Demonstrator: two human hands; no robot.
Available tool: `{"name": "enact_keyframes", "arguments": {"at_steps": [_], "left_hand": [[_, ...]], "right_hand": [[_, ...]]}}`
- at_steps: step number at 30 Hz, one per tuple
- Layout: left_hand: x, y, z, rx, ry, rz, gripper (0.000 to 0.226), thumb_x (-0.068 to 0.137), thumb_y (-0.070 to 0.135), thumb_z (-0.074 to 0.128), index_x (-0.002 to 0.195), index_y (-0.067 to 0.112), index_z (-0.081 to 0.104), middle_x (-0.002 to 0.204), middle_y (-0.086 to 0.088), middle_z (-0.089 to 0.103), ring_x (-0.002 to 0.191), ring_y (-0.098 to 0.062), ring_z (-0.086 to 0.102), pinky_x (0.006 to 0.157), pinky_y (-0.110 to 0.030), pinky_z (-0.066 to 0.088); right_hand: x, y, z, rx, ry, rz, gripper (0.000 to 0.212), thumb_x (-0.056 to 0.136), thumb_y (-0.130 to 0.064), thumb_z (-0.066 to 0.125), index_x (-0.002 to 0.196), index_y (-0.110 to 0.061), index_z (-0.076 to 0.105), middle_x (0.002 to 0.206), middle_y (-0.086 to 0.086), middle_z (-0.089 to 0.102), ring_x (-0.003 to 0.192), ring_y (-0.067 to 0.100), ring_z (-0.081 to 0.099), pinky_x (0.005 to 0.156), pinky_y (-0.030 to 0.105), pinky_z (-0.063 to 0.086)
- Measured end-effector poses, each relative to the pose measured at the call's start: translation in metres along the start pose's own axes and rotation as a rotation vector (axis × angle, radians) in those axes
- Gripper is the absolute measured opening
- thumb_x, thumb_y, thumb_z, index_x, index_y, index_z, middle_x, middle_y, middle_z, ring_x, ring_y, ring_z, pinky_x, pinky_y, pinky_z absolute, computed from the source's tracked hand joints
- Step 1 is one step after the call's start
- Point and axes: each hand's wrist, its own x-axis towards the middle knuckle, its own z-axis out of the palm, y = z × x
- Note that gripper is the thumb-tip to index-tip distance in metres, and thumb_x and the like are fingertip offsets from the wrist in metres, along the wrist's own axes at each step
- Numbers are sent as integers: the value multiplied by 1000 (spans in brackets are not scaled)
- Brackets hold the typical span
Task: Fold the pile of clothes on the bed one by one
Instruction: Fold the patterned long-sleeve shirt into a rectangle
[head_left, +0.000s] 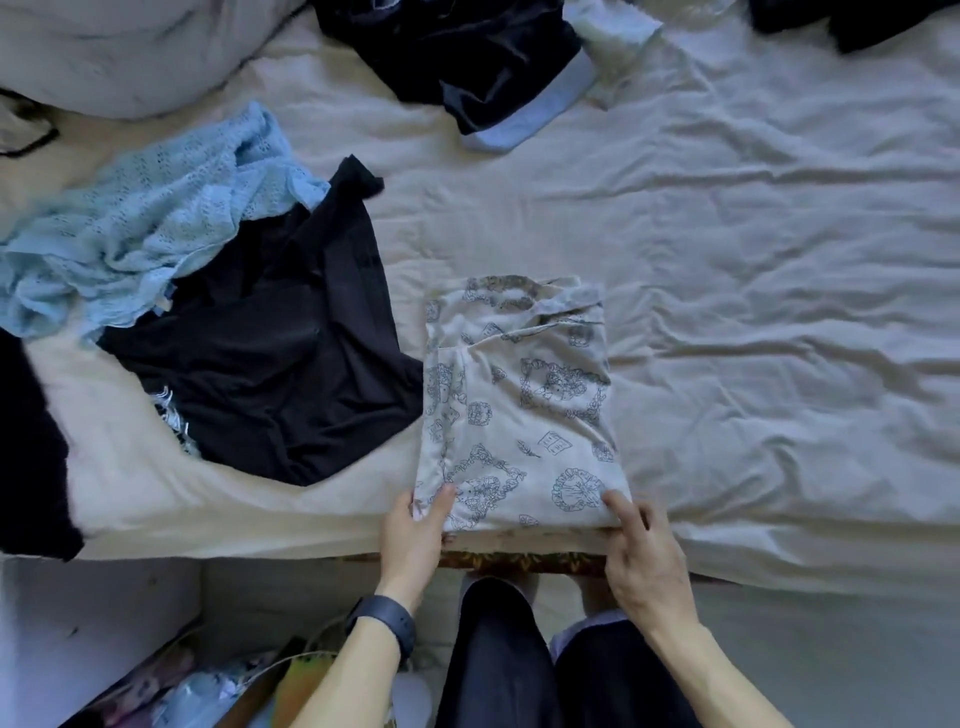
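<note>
head view: printed garment (519, 410) lay part-folded on bed (753, 260), long axis running straight away from person. left hand (415, 540) pinched its near-left corner, thumb on top. right hand (644, 556) held its near-right corner, probably pinching too; fingers beneath hidden. both hands equally near. garment's far end lay dead ahead of both grips. black garment (270, 364) lay just left of it, unfolded.
</note>
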Motion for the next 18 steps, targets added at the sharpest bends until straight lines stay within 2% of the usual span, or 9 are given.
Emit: {"name": "enact_keyframes", "arguments": {"at_steps": [1, 3, 5, 6, 8, 10, 12, 14, 18], "left_hand": [[-6, -12, 5, 45, 14, -10, 32, 93, 41, 67, 116, 20, 57, 113, 12, 60, 107, -10, 59, 83, -24, 44], [-12, -29, 14, 107, 17, -61, 34, 93, 44, 66, 117, 21, 58, 112, 8, 64, 113, -20, 60, 92, -34, 47], [-14, -30, 23, 165, 11, -111, 43, 93, 41, 65, 125, 15, 53, 120, -4, 63, 115, -28, 59, 93, -37, 48], [-13, -24, 29, 206, 44, -104, 46, 93, 37, 65, 129, 12, 49, 126, -8, 59, 117, -30, 57, 91, -35, 45], [-10, 6, 39, 344, 179, 38, 53, 92, 33, 66, 135, 12, 43, 134, -13, 50, 123, -31, 48, 95, -35, 38], [-6, 52, 49, 470, 247, 329, 59, 90, 35, 67, 140, 15, 43, 140, -9, 45, 129, -26, 40, 105, -37, 33], [8, 102, 66, 533, 182, 611, 57, 89, 39, 67, 139, 20, 46, 139, -3, 47, 130, -20, 39, 109, -34, 32], [32, 147, 88, 649, 76, 802, 58, 87, 43, 68, 138, 22, 50, 135, -2, 51, 127, -21, 44, 107, -35, 35], [79, 208, 130, 1042, -174, 881, 62, 82, 60, 67, 135, 32, 53, 130, -2, 60, 124, -25, 51, 103, -43, 40]], "right_hand": [[-11, 9, 1, -16, -66, 18, 53, 86, -10, 45, 128, -43, 43, 97, 1, 47, 66, 32, 53, 57, 39, 50], [-23, 21, -3, -104, -257, 70, 67, 87, -3, 52, 131, -51, 34, 101, -3, 43, 71, 29, 52, 58, 38, 47], [-20, 28, -13, -200, -422, 120, 75, 88, -4, 51, 137, -55, 28, 104, -4, 42, 84, 30, 56, 63, 38, 46], [-14, 30, -19, -227, -465, 126, 70, 90, -8, 50, 139, -54, 30, 104, -4, 43, 88, 29, 57, 65, 38, 46], [1, 29, -31, -230, -432, 72, 44, 93, -22, 50, 130, -45, 47, 105, -1, 51, 92, 31, 62, 68, 40, 49], [23, 21, -42, -161, -301, 53, 27, 92, -35, 49, 115, -33, 63, 106, -2, 58, 92, 29, 66, 71, 40, 52], [54, 9, -46, -37, -166, 96, 26, 95, -40, 54, 115, -28, 65, 106, -4, 61, 91, 25, 67, 78, 40, 53], [91, -3, -43, 72, -66, 152, 31, 96, -42, 59, 120, -24, 62, 108, -3, 62, 91, 21, 66, 85, 39, 51], [152, -19, -27, 185, -58, 250, 47, 94, -53, 58, 128, -20, 55, 118, 3, 62, 109, 21, 59, 95, 35, 43]]}}
